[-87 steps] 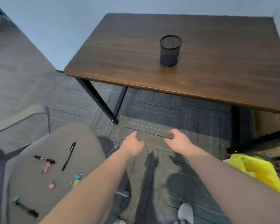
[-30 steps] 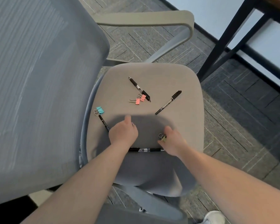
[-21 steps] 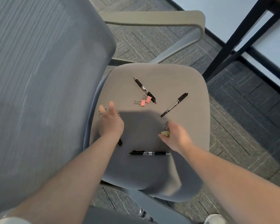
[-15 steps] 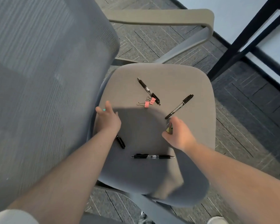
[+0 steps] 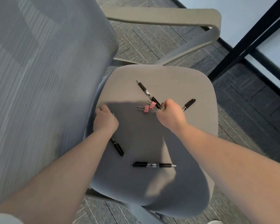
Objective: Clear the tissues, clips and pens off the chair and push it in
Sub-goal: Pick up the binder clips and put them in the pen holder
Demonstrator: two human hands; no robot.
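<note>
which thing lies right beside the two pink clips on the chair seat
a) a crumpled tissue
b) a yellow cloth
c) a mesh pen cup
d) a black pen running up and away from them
d: the pink clips lie against the lower end of a black pen on the seat; no tissue, cup or cloth shows there.

Chair seat (image 5: 176, 81) looks like matt grey woven cloth, and the backrest (image 5: 47, 78) at left is see-through ribbed mesh. Armrest (image 5: 168, 15) is dull, smooth plastic. Pens (image 5: 153, 165) are glossy black plastic, pink clips (image 5: 149, 106) have shiny wire handles. Floor (image 5: 152, 41) is rough carpet tile.
</note>
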